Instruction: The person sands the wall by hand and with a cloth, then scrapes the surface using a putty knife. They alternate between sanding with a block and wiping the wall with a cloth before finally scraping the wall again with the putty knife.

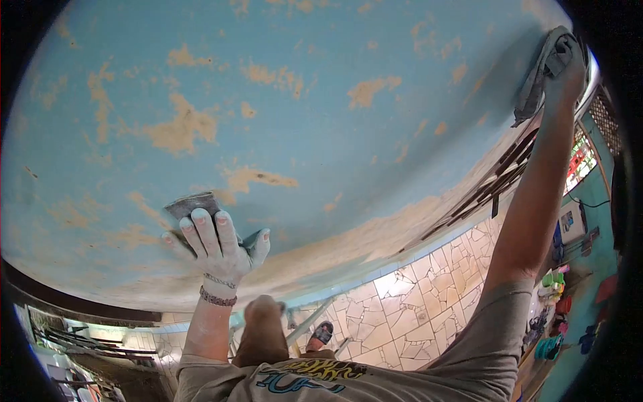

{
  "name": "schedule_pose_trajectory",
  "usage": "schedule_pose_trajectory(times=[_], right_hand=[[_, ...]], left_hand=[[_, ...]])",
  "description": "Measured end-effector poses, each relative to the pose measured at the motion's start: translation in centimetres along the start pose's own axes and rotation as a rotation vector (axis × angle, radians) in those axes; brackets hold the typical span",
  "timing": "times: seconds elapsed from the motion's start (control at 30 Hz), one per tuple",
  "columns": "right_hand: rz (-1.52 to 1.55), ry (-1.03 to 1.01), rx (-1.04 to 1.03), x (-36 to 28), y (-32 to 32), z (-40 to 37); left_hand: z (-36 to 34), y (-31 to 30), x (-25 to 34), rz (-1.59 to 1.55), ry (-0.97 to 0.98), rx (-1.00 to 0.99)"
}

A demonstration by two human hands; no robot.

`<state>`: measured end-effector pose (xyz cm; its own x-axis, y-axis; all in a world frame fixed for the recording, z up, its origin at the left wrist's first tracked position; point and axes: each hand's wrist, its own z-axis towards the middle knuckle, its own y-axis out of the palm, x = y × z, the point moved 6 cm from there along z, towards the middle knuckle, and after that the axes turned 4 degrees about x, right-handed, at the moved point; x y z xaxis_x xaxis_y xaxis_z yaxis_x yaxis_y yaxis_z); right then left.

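Note:
My left hand (218, 244), coated in pale dust, presses a worn grey piece of sandpaper (193, 204) flat against the blue wall (308, 127). Its fingers lie over the sheet, and a darker fold shows beside the thumb. Most of the sandpaper is hidden under the palm. At the upper right, my right arm reaches high and my right hand (568, 67) grips a bunched grey cloth (536, 84), which touches the wall near its edge. Part of the cloth hangs down below the fingers. Beige patches show through the blue paint around both hands.
Long dark strips (492, 177) lean along the wall at right. Below is a cracked-tile floor (402, 315), with a shod foot (321, 333) and slanting pale bars. Colourful items and a teal basket (549, 347) stand at far right. Dark lengths of material (100, 345) lie lower left.

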<state>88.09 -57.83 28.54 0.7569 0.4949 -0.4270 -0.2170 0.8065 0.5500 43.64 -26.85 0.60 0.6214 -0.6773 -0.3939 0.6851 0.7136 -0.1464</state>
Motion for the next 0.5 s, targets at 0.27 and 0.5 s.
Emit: schedule_pose_trajectory(times=[0.27,0.5], right_hand=[[-0.231,-0.215,-0.1,0.6,-0.2,0.3],[-0.182,-0.239,0.0,0.1,1.0,-0.7]], left_hand=[[-0.6,0.2,-0.3,-0.046,-0.041,0.005],[-0.3,0.1,-0.1,-0.043,0.01,-0.031]])
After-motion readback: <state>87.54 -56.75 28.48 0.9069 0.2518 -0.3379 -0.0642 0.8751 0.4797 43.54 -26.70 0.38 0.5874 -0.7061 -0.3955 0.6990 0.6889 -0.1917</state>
